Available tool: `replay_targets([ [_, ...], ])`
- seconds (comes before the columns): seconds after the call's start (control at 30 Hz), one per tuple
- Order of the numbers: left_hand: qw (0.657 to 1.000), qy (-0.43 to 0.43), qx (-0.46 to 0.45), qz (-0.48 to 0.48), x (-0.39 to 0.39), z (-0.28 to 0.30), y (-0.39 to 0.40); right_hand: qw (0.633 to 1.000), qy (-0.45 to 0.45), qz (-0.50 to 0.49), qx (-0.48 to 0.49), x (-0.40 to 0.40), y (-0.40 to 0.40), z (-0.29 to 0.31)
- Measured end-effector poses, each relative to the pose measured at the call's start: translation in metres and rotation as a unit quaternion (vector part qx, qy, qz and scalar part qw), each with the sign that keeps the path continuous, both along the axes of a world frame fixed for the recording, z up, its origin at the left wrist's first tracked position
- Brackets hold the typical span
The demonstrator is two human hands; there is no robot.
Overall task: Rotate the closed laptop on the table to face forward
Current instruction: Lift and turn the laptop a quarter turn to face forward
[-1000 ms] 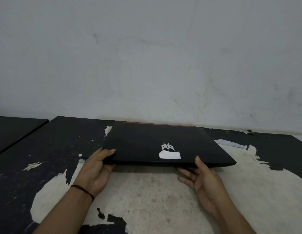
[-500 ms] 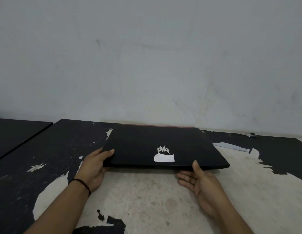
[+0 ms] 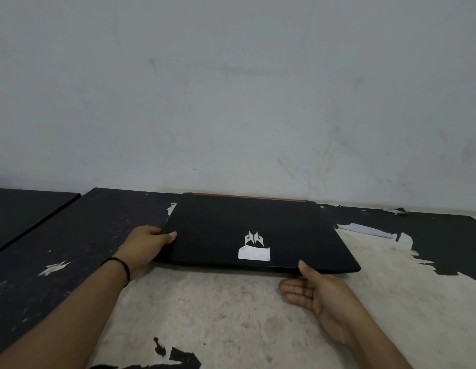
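The closed black laptop lies at frame centre on the worn bench, its left edge clamped by the left hand, while the right hand pinches its lower edge, fingers curled beneath.

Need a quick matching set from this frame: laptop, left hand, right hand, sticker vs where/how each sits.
1. laptop
2. left hand
3. right hand
4. sticker

A. white, on the lid under the logo
B. grips the left front corner, band on the wrist
C. closed, black, red strip at the far edge
D. palm up at the front edge, thumb on the lid

Pairs: 1-C, 2-B, 3-D, 4-A
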State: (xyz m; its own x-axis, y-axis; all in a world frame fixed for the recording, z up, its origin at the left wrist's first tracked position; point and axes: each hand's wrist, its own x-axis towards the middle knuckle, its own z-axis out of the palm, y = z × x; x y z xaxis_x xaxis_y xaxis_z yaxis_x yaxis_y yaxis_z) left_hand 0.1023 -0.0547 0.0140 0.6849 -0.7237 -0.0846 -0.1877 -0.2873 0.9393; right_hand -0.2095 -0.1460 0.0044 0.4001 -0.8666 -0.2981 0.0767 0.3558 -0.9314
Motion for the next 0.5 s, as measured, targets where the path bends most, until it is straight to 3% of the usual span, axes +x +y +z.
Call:
replay_targets([
  [0.2, 0.999, -0.035, 0.015, 0.02, 0.0, -0.004, -0.006, 0.999, 0.035, 0.001, -0.009, 0.002, 0.005, 0.004],
  [0.33, 0.988, -0.112, 0.097, 0.03, -0.008, 0.007, -0.012, 0.998, 0.064, 0.002, 0.003, 0.002, 0.006, 0.009],
  [0.5, 0.976, -0.148, 0.158, 0.008, -0.017, 0.019, -0.022, 0.985, 0.168, 0.038, -0.02, -0.003, 0.015, 0.022],
])
